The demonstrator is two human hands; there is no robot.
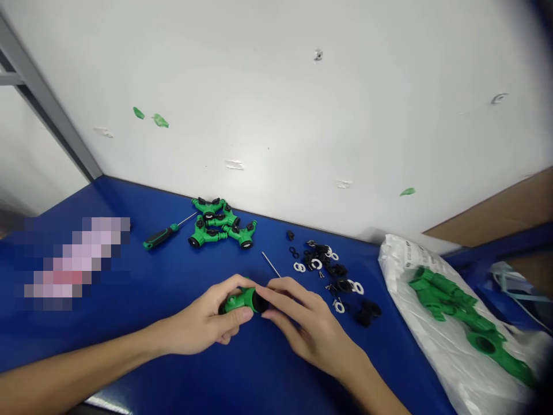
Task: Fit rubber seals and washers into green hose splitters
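Observation:
Near the middle of the blue table, my left hand (211, 320) is wrapped round a green plastic fitting (242, 300). At the fitting's right end is a black ring (259, 302), and the fingers of my right hand (302, 317) are closed on it. A thin metal shaft (271, 264) sticks out beyond my right hand; its other end is hidden. Several green fittings with black valves (244, 235) lie together behind my hands. To the right are scattered white washers (339, 306), black rings, small screws and black parts (368, 312).
A green and black screwdriver (161, 237) lies at the back left. At the right, a white plastic bag (425, 323) bears several green fitting bodies (484, 346). A white wall (276, 104) rises behind the table (142, 276). Something pixelated lies at the left.

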